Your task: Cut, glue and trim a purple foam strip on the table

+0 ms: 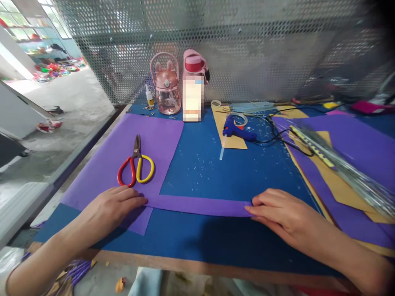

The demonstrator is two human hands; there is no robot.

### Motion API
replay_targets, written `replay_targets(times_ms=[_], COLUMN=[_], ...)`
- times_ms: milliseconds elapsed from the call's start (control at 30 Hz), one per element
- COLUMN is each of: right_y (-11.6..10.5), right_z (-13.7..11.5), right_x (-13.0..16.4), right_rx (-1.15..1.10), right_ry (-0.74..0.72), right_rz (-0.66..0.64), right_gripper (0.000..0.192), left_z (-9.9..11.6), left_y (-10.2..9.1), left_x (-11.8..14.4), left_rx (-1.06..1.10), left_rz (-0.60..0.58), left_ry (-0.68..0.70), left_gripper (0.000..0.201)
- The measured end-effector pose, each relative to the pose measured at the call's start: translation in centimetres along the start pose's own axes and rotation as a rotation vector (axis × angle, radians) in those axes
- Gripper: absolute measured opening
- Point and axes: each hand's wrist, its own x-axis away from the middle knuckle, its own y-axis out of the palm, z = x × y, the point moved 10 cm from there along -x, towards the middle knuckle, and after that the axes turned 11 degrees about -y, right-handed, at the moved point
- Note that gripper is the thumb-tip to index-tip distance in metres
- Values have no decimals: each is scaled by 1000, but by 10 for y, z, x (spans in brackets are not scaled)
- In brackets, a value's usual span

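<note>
Purple strip (200, 204) lies flat on blue table (222, 172), running between both hands. Left hand (115, 203) flat, fingers together, pressing down on strip's left end where it joins big purple sheet (123, 144). Right hand (279, 211) flat, fingers together, fingertips touching strip's right end. Red and yellow scissors (135, 164) lie on sheet, just behind left hand. Blue glue gun (237, 131) well apart, farther back.

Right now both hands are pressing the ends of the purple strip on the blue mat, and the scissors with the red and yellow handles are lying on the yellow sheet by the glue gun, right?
Not quite. The head view shows the scissors lying on the large purple sheet, above the left hand, not on the yellow sheet by the glue gun. The rest holds: left hand and right hand press the ends of the purple strip on the blue mat.
</note>
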Motion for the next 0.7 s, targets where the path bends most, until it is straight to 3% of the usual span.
replay_targets(times_ms=[100, 233, 400, 700], right_y=[5, 6, 8, 10], right_z=[-3, 9, 34, 37], right_x=[7, 15, 23, 5], right_rx=[-35, -78, -111, -42], right_ry=[13, 180, 449, 504], right_rz=[-32, 27, 48, -133], right_gripper=[23, 22, 31, 30], left_z=[-14, -29, -33, -40], left_y=[1, 5, 1, 6], left_x=[-2, -10, -13, -12], left_rx=[169, 333, 244, 66], left_rz=[-49, -116, -79, -91], left_ry=[-76, -285, -447, -458], left_gripper=[28, 25, 33, 23])
